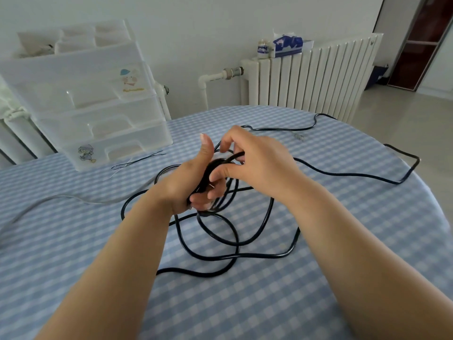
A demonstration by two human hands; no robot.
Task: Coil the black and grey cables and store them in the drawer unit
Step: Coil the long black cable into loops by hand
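A translucent white plastic drawer unit (93, 104) stands far left, closed. At centre, the left hand (191, 182) grips a started coil of long black rubber cable (220, 241); the right hand (252, 160) pinches the next loop. Most cable lies loose on the table; coiling seems barely begun.

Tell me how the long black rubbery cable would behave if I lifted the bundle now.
The long black rubbery cable looks floppy: its loose loops sprawl over the checked tablecloth, so they would probably dangle and drag. The left hand grips only a few turns, so these may spring open if released.
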